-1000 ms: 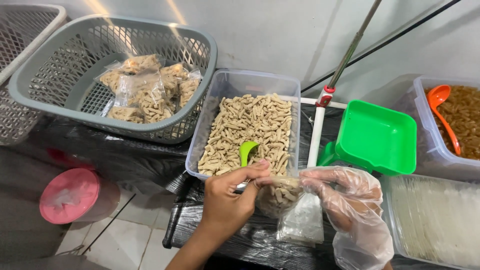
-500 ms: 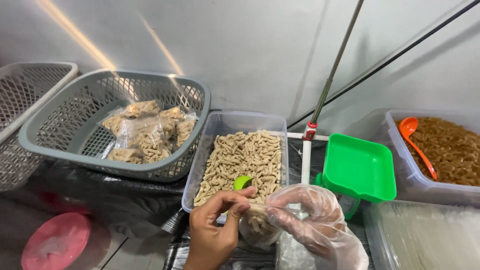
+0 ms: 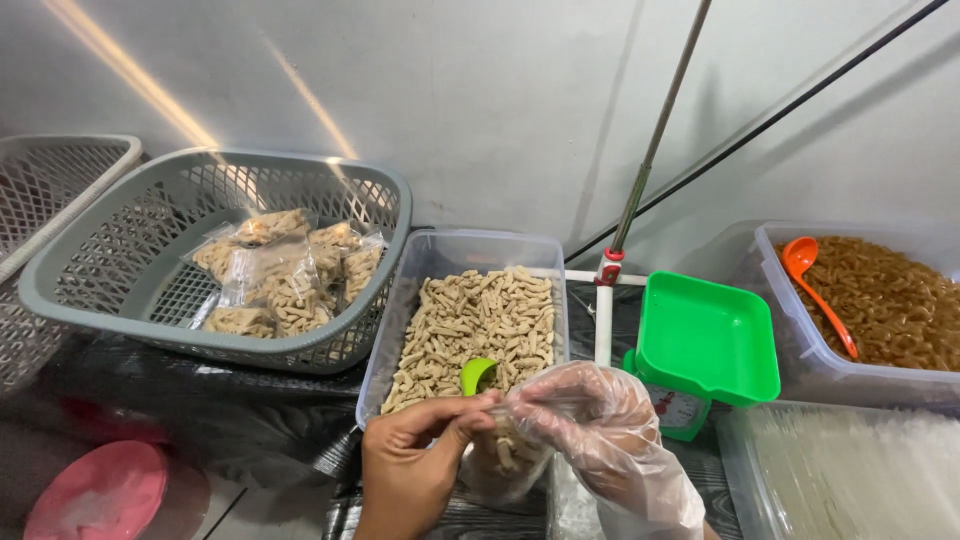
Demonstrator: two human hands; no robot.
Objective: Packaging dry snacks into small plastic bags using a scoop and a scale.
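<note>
My bare left hand [image 3: 415, 462] and my right hand [image 3: 600, 440], which wears a clear plastic glove, both pinch the top of a small clear bag [image 3: 500, 460] partly filled with beige snack sticks. The bag hangs at the near edge of a clear tub [image 3: 440, 255] full of the same sticks. A green scoop [image 3: 476, 373] lies in that tub just above my fingers.
A grey basket [image 3: 110, 260] at left holds several filled bags [image 3: 280, 280]. A green scale tray [image 3: 705, 340] sits right of the tub, behind a white post [image 3: 603, 320]. Far right is a tub of brown snacks [image 3: 900, 300] with an orange ladle [image 3: 815, 280]. A pink lid [image 3: 95, 495] lies low left.
The view tilted upward, showing more wall. My hands stayed at the tub's near edge, fingers closing in on the bag's top.
</note>
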